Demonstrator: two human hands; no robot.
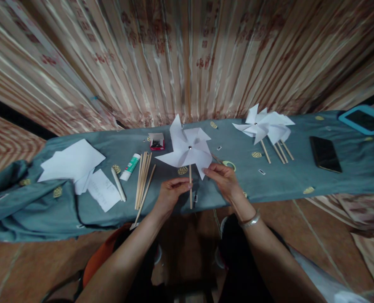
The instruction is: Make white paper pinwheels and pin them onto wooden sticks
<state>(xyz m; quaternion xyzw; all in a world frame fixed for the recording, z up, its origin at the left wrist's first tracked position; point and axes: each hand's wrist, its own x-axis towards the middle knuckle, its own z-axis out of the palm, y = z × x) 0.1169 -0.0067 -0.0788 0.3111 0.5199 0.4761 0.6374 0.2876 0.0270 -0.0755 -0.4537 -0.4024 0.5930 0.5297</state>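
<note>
A white paper pinwheel (193,139) on a thin wooden stick stands upright in front of me, with a dark shiny pin at its centre. My left hand (174,189) pinches the stick below the blades. At the lower right blade, my right hand (222,179) has its thumb and fingers closed on the paper tip. Scissors with a pale green handle (229,164) lie just behind my right hand, partly hidden. A small red box (157,142) of dark pins sits open to the left of the pinwheel.
Finished pinwheels (262,124) lie at the right, beside a black phone (325,154) and a blue-framed tablet (365,119). On the left are wooden sticks (143,179), a glue stick (131,167), a white rod (118,184) and white paper sheets (75,160). A curtain (187,63) hangs behind the cloth-covered table.
</note>
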